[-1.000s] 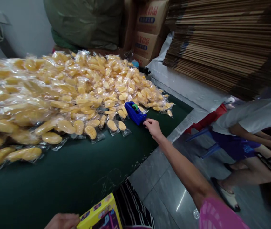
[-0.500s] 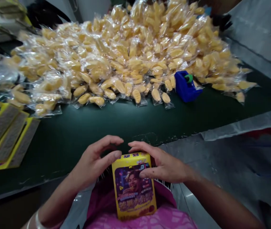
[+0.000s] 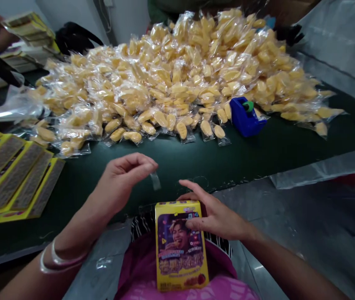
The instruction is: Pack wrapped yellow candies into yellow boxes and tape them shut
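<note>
A strip of clear tape (image 3: 155, 181) hangs from the pinched thumb and fingers of my left hand (image 3: 125, 177), a little above the table's near edge. Upright against my lap stands a yellow printed box (image 3: 181, 266), its dark front panel facing me. My right hand (image 3: 213, 214) grips its upper right corner, thumb on the front and the other fingers behind and over the top, index finger stretched out. Beyond my hands on the table sits a blue tape dispenser (image 3: 246, 121) with a green core.
A big heap of yellow oval pieces in clear wrappers (image 3: 177, 79) covers the back of the dark green table (image 3: 108, 166). Flat yellow cartons (image 3: 24, 179) lie fanned at the left. Further back are stacked cartons (image 3: 29, 31) and another person's arm (image 3: 1, 37).
My left hand has moved up and left, away from the box top, and its fingers have closed on a strip of tape now visible. My right hand stays on the box.
</note>
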